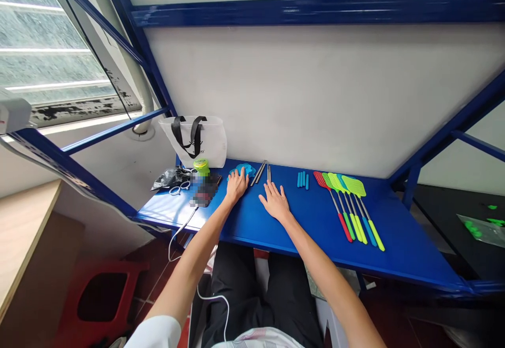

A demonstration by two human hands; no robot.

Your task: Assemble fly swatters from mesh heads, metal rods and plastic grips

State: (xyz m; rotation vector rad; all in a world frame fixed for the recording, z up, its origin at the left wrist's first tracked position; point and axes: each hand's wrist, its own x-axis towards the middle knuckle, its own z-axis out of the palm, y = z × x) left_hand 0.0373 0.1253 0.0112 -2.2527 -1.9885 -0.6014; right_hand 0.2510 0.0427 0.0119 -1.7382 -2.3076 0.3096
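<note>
My left hand point(235, 185) lies flat on the blue table point(307, 227), its fingertips touching a blue swatter head point(245, 169). Beside it, my right hand point(275, 200) rests palm down with fingers spread, holding nothing. Its fingertips reach the near ends of thin metal rods point(263, 171). Right of the rods lie several short blue handle grips point(302, 179). Further right, several finished fly swatters point(349, 206) with red, green, blue and yellow handles lie side by side.
A white tote bag point(195, 140) with black straps stands at the back left against the wall. In front of it are a green roll point(201, 166), scissors point(179, 188), a dark plastic bag and a cabled phone. A red stool point(98, 300) stands lower left.
</note>
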